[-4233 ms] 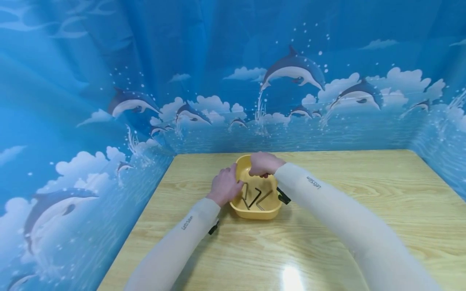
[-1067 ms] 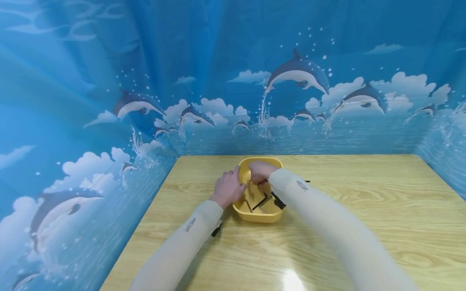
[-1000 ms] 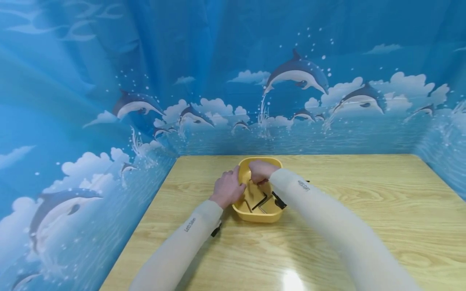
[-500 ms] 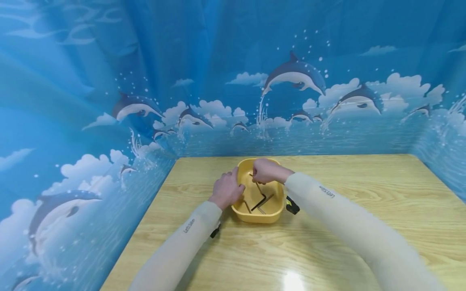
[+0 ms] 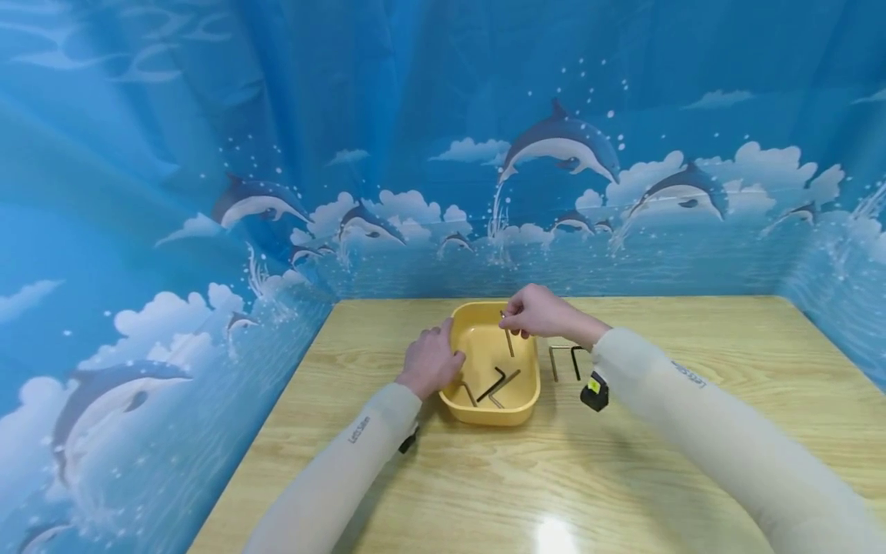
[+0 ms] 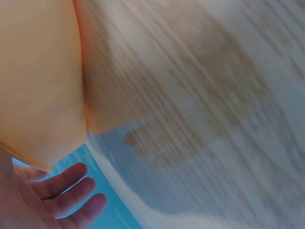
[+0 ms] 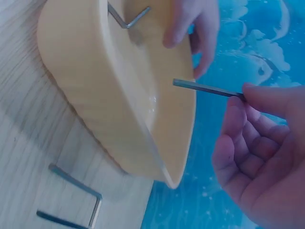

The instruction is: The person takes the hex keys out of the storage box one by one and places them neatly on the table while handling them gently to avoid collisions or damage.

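Observation:
My right hand pinches a hex key between thumb and index finger, over the right side of a yellow plastic basin. In the right wrist view the key's straight shaft points toward the basin, and the end at the fingertips is partly hidden. My left hand grips the basin's left rim, thumb inside and fingers outside. Inside, toward the near end, lie a black hex key, a small bronze-toned one and a longer grey one crossing the black.
Right of the basin, a silver hex key and a black hex key lie side by side on the wood-grain table. A blue dolphin-print curtain hangs behind and to the left.
My right hand has risen out of the basin and moved right with a hex key pinched in it. The two keys on the table now show. My left hand stays on the rim.

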Action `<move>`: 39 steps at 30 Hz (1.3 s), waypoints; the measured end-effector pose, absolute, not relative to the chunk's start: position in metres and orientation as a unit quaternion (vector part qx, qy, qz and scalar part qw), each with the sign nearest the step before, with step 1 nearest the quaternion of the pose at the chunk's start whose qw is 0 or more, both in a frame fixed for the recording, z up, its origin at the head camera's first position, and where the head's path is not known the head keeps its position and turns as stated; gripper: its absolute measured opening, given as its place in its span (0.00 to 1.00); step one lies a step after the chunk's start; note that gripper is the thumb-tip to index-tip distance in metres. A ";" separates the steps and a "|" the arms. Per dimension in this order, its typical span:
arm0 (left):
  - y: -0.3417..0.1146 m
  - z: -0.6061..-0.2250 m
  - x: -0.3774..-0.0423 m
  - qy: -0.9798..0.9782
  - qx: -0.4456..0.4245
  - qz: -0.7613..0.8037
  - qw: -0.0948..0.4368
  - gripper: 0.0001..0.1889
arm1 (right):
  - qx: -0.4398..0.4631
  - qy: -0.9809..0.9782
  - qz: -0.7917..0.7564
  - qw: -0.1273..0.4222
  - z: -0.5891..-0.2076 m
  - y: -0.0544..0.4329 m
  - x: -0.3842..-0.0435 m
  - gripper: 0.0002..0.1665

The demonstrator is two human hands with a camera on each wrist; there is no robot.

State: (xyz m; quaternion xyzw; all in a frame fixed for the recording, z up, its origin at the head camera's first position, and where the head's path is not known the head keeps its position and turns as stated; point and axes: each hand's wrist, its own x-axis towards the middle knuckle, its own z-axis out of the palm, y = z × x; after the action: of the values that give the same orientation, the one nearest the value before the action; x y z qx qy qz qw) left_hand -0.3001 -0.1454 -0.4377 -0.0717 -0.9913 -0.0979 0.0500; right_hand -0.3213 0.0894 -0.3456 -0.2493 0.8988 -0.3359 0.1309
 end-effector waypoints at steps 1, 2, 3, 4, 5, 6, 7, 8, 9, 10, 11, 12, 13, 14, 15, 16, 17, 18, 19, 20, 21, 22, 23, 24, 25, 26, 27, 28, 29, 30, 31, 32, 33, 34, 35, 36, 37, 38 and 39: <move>-0.145 -0.437 -0.300 -0.991 -0.072 -0.098 0.050 0.35 | -0.246 0.898 -0.342 0.128 -0.345 0.093 -0.321 0.14; -0.145 -0.436 -0.299 -0.991 -0.072 -0.098 0.049 0.35 | -0.243 0.898 -0.346 0.124 -0.344 0.097 -0.320 0.14; -0.145 -0.435 -0.299 -0.991 -0.072 -0.099 0.049 0.35 | -0.241 0.897 -0.350 0.122 -0.344 0.100 -0.319 0.14; -0.145 -0.435 -0.299 -0.991 -0.071 -0.099 0.048 0.35 | -0.239 0.897 -0.353 0.120 -0.343 0.104 -0.318 0.14; -0.145 -0.434 -0.298 -0.991 -0.071 -0.099 0.049 0.34 | -0.237 0.896 -0.356 0.118 -0.343 0.108 -0.317 0.14; -0.145 -0.434 -0.298 -0.991 -0.071 -0.099 0.048 0.35 | -0.234 0.897 -0.358 0.115 -0.344 0.111 -0.316 0.13; -0.145 -0.433 -0.298 -0.991 -0.072 -0.100 0.047 0.35 | -0.229 0.897 -0.359 0.114 -0.344 0.115 -0.316 0.14; -0.145 -0.433 -0.298 -0.991 -0.072 -0.100 0.046 0.35 | -0.227 0.897 -0.361 0.112 -0.345 0.118 -0.315 0.13; -0.144 -0.433 -0.298 -0.991 -0.072 -0.101 0.045 0.35 | -0.223 0.897 -0.364 0.111 -0.346 0.122 -0.314 0.14; -0.145 -0.433 -0.298 -0.991 -0.072 -0.101 0.044 0.35 | -0.219 0.897 -0.367 0.109 -0.347 0.125 -0.313 0.14; -0.145 -0.433 -0.298 -0.991 -0.072 -0.101 0.043 0.35 | -0.216 0.897 -0.370 0.107 -0.348 0.129 -0.312 0.14; -0.145 -0.433 -0.298 -0.992 -0.071 -0.100 0.042 0.35 | -0.213 0.898 -0.371 0.106 -0.350 0.132 -0.311 0.15; -0.145 -0.434 -0.298 -0.992 -0.071 -0.100 0.042 0.35 | -0.210 0.898 -0.371 0.104 -0.351 0.135 -0.310 0.16; -0.145 -0.434 -0.298 -0.992 -0.070 -0.100 0.041 0.35 | -0.205 0.899 -0.373 0.104 -0.353 0.138 -0.310 0.16; -0.145 -0.434 -0.298 -0.992 -0.070 -0.100 0.040 0.35 | -0.201 0.899 -0.374 0.105 -0.355 0.141 -0.309 0.17; -0.145 -0.434 -0.298 -0.992 -0.070 -0.101 0.041 0.35 | -0.197 0.900 -0.375 0.106 -0.357 0.144 -0.309 0.17; -0.145 -0.434 -0.299 -0.992 -0.070 -0.101 0.040 0.35 | -0.194 0.900 -0.376 0.106 -0.359 0.148 -0.308 0.18; -0.145 -0.434 -0.299 -0.992 -0.070 -0.101 0.041 0.34 | -0.190 0.900 -0.376 0.107 -0.361 0.151 -0.308 0.18; -0.145 -0.434 -0.299 -0.991 -0.071 -0.102 0.041 0.34 | -0.187 0.901 -0.377 0.108 -0.363 0.155 -0.308 0.18; -0.145 -0.435 -0.299 -0.991 -0.071 -0.103 0.042 0.34 | -0.184 0.901 -0.377 0.107 -0.366 0.158 -0.308 0.18; -0.145 -0.435 -0.299 -0.991 -0.072 -0.104 0.044 0.34 | -0.184 0.903 -0.375 0.104 -0.367 0.162 -0.308 0.18; -0.145 -0.436 -0.300 -0.991 -0.072 -0.104 0.044 0.34 | -0.183 0.904 -0.372 0.102 -0.369 0.166 -0.308 0.18; -0.145 -0.436 -0.300 -0.991 -0.071 -0.104 0.044 0.34 | -0.182 0.906 -0.370 0.101 -0.371 0.169 -0.308 0.19; -0.145 -0.437 -0.301 -0.991 -0.070 -0.104 0.045 0.34 | -0.181 0.907 -0.368 0.100 -0.372 0.173 -0.308 0.19; -0.145 -0.437 -0.301 -0.991 -0.070 -0.104 0.046 0.35 | -0.179 0.909 -0.364 0.098 -0.374 0.176 -0.308 0.19; -0.145 -0.437 -0.301 -0.991 -0.069 -0.104 0.046 0.35 | -0.176 0.910 -0.362 0.098 -0.376 0.179 -0.308 0.19; -0.145 -0.437 -0.302 -0.991 -0.069 -0.104 0.046 0.35 | -0.173 0.911 -0.360 0.098 -0.378 0.182 -0.308 0.20; -0.145 -0.437 -0.302 -0.991 -0.070 -0.105 0.046 0.35 | -0.167 0.912 -0.360 0.101 -0.379 0.185 -0.308 0.20; -0.145 -0.437 -0.302 -0.991 -0.070 -0.105 0.046 0.35 | -0.162 0.914 -0.359 0.102 -0.382 0.187 -0.309 0.20; -0.145 -0.437 -0.302 -0.991 -0.071 -0.105 0.046 0.35 | -0.156 0.915 -0.358 0.104 -0.383 0.189 -0.309 0.19; -0.145 -0.437 -0.302 -0.991 -0.070 -0.105 0.046 0.35 | -0.153 0.916 -0.356 0.104 -0.385 0.191 -0.310 0.19; -0.146 -0.436 -0.302 -0.991 -0.070 -0.104 0.046 0.34 | -0.151 0.917 -0.353 0.104 -0.387 0.193 -0.311 0.19; -0.146 -0.436 -0.301 -0.991 -0.069 -0.103 0.045 0.34 | -0.149 0.919 -0.351 0.104 -0.389 0.194 -0.312 0.19; -0.146 -0.435 -0.301 -0.991 -0.067 -0.103 0.044 0.34 | -0.147 0.920 -0.348 0.104 -0.391 0.196 -0.313 0.19; -0.146 -0.435 -0.301 -0.992 -0.066 -0.102 0.042 0.34 | -0.146 0.921 -0.345 0.104 -0.393 0.198 -0.313 0.19; -0.146 -0.435 -0.300 -0.992 -0.064 -0.102 0.040 0.34 | -0.145 0.923 -0.342 0.104 -0.395 0.200 -0.314 0.19; -0.145 -0.434 -0.300 -0.992 -0.063 -0.105 0.037 0.34 | -0.144 0.924 -0.337 0.105 -0.397 0.202 -0.315 0.20; -0.145 -0.434 -0.299 -0.992 -0.063 -0.106 0.035 0.35 | -0.142 0.926 -0.334 0.107 -0.399 0.203 -0.315 0.20; -0.145 -0.434 -0.299 -0.992 -0.062 -0.108 0.031 0.35 | -0.140 0.926 -0.332 0.110 -0.400 0.205 -0.315 0.21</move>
State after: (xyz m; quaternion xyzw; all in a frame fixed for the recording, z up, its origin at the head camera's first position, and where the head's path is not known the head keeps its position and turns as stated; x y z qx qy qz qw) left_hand -0.2992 -0.1445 -0.4344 -0.0615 -0.9918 -0.1079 0.0313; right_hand -0.3149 0.2053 -0.4003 -0.1399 0.9263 -0.3320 0.1103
